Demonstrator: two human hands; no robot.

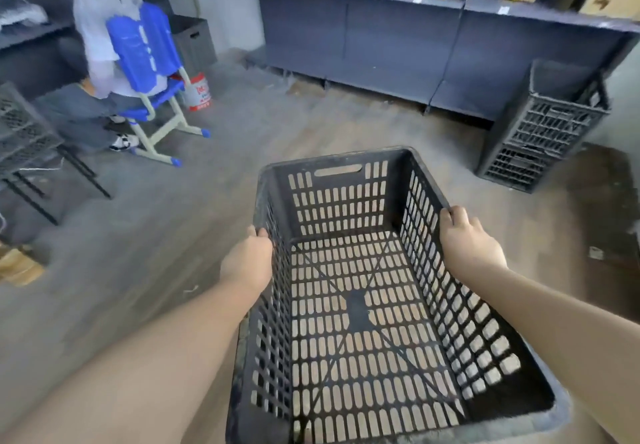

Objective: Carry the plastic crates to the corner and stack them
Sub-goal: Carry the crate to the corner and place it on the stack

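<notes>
I carry a black slotted plastic crate (349, 201) in front of me, above the floor, its open top facing up and nothing inside. My left hand (247, 258) grips its left rim and my right hand (467, 241) grips its right rim, fingers curled over the edges. A stack of black crates (543, 128) stands at the right, beside the end of the dark shelving.
Dark shelving (381, 35) with cardboard boxes runs along the back wall. A person (100, 31) sits on a blue chair (145, 52) at the left, near a white and red bucket (200, 92). A black mesh table (24, 135) stands at far left. Bare floor lies ahead.
</notes>
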